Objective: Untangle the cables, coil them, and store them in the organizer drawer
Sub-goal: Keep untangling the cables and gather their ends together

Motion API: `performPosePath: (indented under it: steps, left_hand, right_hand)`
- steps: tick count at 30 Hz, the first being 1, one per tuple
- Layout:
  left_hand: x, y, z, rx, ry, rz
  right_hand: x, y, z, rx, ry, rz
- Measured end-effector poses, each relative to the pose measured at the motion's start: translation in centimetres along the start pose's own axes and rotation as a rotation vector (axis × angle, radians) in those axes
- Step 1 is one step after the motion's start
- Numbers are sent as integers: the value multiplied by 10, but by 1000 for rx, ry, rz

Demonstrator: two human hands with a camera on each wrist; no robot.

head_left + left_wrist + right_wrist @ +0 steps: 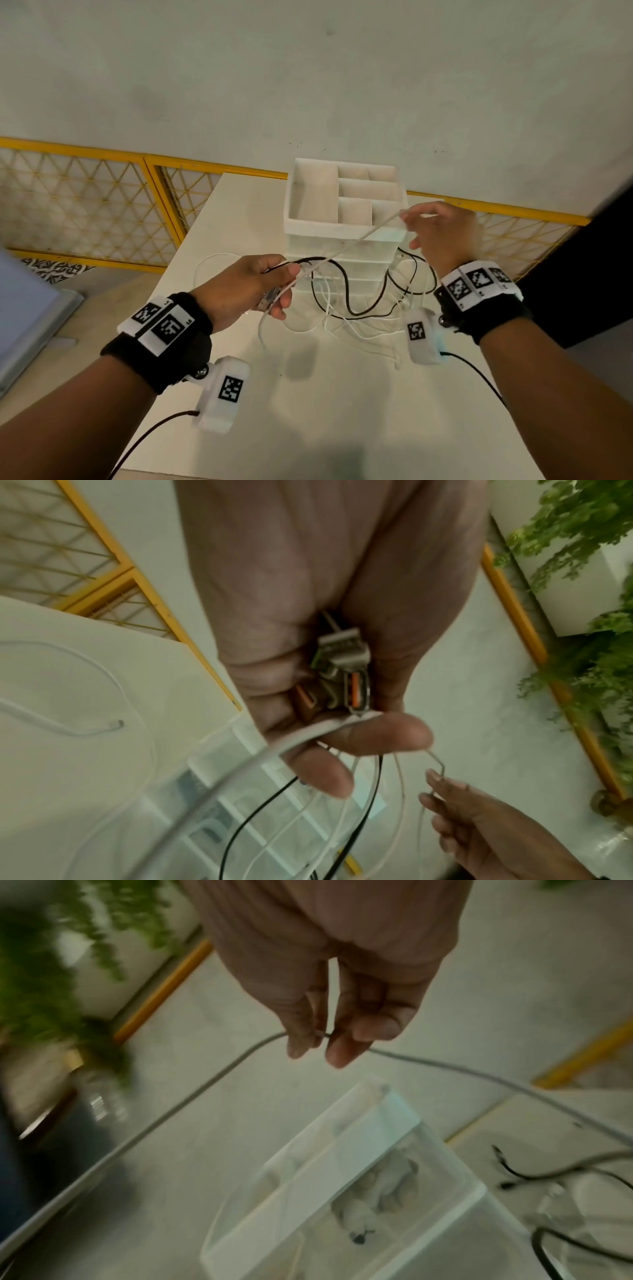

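Observation:
My left hand (270,287) grips a bundle of cable ends, with USB plugs (342,674) showing orange tongues inside the curled fingers. A white cable (349,245) runs taut from it up to my right hand (416,222), which pinches it between thumb and fingertips (315,1042) above the organizer. A black cable (349,301) and thin white cables (342,329) hang tangled below, down to the table. The white organizer (342,226) stands behind, with divided open compartments on top and translucent drawers beneath.
The cream table (308,411) carries the organizer at its far end. A yellow lattice fence (102,205) runs behind on the floor. Green plants (582,561) stand to the right. A grey panel (30,315) lies at the left edge.

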State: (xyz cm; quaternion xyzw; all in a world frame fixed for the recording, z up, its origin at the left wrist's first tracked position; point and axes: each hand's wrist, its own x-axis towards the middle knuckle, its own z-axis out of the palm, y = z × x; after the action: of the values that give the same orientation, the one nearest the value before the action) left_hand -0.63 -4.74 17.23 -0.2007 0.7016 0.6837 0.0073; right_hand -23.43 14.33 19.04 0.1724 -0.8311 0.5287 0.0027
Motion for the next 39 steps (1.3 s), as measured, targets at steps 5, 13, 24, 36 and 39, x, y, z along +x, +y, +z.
performPosePath:
  steps: [5,13,24,36,39]
  left_hand:
    - [-5,-21,-10,44,7,-92]
    - [-11,-44,-16,280,-81,-317]
    - [-5,-13,-16,150,258,-54]
    - [-1,17,4,412,132,121]
    - [-3,-1,-9,597,51,5]
  right_hand:
    - [26,38,-19,171,130,305]
    - [34,33,-21,138,69,26]
    - [-12,87,0,-644,-366,270]
    - [-55,33,47,-413,-686,-140]
    - [-31,50,33,-569,-470,-150]
